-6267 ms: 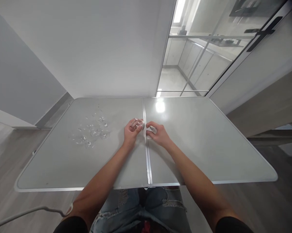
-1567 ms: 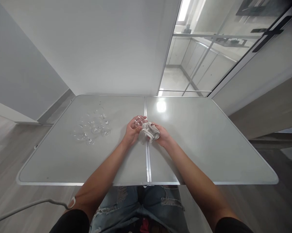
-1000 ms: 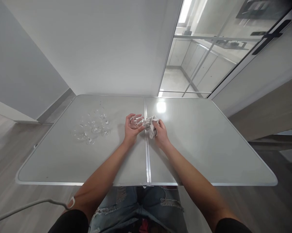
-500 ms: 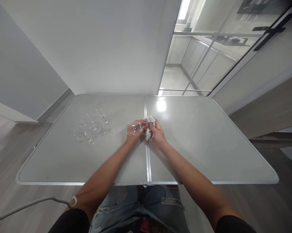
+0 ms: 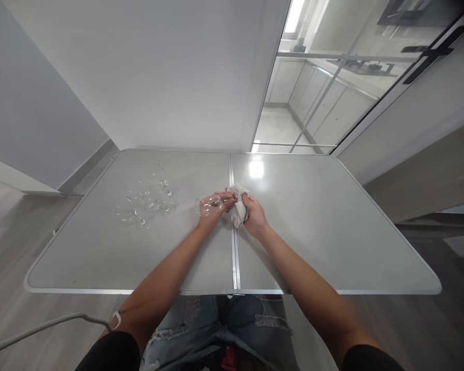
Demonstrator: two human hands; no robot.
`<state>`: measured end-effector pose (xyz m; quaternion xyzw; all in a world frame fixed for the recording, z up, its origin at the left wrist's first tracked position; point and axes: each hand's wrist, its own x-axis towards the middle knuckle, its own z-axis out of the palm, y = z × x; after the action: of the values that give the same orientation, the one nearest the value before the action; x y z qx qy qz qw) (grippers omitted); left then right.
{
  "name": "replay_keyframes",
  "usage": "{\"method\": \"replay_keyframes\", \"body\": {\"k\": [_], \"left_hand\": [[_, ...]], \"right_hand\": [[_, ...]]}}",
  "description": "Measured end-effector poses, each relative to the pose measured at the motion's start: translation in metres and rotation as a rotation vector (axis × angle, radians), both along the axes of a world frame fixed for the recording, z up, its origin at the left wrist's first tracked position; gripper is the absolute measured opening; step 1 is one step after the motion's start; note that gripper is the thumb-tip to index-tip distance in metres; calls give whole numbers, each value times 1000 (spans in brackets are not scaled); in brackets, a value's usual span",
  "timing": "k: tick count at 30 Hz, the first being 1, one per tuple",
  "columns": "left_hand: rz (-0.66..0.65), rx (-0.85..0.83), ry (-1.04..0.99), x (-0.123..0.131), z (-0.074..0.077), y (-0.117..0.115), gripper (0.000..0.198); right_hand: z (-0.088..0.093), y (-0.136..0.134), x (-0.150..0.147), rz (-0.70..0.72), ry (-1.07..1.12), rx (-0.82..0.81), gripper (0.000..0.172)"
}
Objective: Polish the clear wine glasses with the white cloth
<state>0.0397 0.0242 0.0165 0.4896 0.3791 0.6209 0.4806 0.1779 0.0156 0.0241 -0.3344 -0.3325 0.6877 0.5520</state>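
Note:
My left hand (image 5: 212,210) is closed around a clear wine glass (image 5: 209,205), held sideways with its bowl toward the left. A crumpled white cloth (image 5: 238,210) covers the base end of the glass. Gripping that cloth from the right is my right hand (image 5: 256,215), its fingers partly hidden behind the fabric. Both hands are close together above the seam in the middle of the table. The foot of the glass is hidden by the cloth.
Several clear glasses (image 5: 149,201) stand in a cluster on the left half of the folding table (image 5: 312,221). A metal seam (image 5: 235,263) divides the tabletop. Behind it rises a white wall (image 5: 170,77), and a glass-paned door (image 5: 312,98) is at the right.
The glass has shifted slightly left and its bowl has turned a little. The cloth hangs more spread out, and my right hand has moved slightly to the right.

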Motion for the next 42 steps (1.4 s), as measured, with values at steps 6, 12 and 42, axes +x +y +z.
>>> {"method": "replay_keyframes", "body": {"k": [6,12,42], "left_hand": [[84,12,45,-2,-3,2,17],[65,61,35,0,-2,0,20],[217,38,185,-7,1,1,22]], "right_hand": [[3,-1,3,52,-21,3,40],[1,1,4,79,-26,2,40],[-1,1,7,118,-27,-49,32]]}}
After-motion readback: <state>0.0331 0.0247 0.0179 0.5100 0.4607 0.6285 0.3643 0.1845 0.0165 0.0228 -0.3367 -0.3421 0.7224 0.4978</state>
